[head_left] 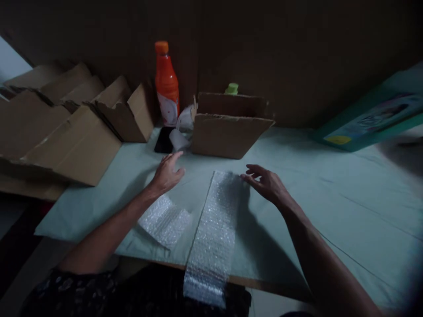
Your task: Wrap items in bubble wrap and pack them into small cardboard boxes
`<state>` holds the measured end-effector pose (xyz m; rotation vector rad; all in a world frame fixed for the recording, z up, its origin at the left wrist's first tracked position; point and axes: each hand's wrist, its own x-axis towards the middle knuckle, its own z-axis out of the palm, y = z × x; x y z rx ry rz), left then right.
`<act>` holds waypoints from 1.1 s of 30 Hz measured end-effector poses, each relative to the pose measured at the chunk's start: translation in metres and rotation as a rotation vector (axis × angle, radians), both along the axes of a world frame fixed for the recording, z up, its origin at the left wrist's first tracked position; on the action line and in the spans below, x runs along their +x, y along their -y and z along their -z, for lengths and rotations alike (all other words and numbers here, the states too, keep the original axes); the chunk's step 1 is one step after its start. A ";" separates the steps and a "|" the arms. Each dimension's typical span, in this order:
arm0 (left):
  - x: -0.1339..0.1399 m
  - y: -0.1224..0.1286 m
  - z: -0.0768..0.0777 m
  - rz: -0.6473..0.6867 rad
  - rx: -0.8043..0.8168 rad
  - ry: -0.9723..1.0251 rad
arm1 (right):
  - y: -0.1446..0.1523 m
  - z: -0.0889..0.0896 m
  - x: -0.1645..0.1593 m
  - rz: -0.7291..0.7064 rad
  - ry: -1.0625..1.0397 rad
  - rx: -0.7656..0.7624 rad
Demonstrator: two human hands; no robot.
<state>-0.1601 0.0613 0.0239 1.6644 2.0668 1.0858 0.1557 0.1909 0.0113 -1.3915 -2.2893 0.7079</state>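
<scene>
A long strip of bubble wrap [216, 224] lies flat on the table, its near end hanging over the front edge. My right hand [264, 181] hovers just right of the strip's far end, fingers apart and holding nothing. To the left, my left hand [167, 172] is stretched out with thumb and fingers apart, also holding nothing. Below it lies a smaller, creased piece of bubble wrap [167, 222]. Beyond my left fingers, a whitish roll or wad [179, 140] rests partly on a flat black object [163, 140], perhaps a phone.
An open cardboard box [218, 136] stands behind the strip, a light green cap [232, 89] showing past it. Beside it is an orange bottle [167, 83]. Several open cardboard boxes [89, 145] crowd the left. A green package [352, 141] stands at right on the pale green cloth [337, 185].
</scene>
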 end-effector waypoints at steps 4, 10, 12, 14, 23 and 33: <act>-0.030 0.080 -0.001 -0.009 -0.160 -0.121 | 0.032 0.018 -0.016 -0.166 0.232 0.188; -0.037 0.150 0.008 -0.251 -0.205 -0.197 | 0.020 0.003 -0.069 -0.183 0.229 0.311; -0.033 0.158 0.011 -0.273 -0.242 -0.155 | 0.011 -0.007 -0.080 -0.110 0.197 0.392; -0.027 0.160 0.013 -0.272 -0.268 -0.034 | 0.009 -0.013 -0.087 -0.038 0.146 0.463; -0.024 0.156 -0.009 -0.071 -0.119 0.766 | 0.067 -0.029 -0.068 -0.388 -0.194 0.090; -0.012 0.164 -0.041 -0.113 0.095 1.105 | 0.121 -0.037 -0.121 -0.913 -0.333 -0.246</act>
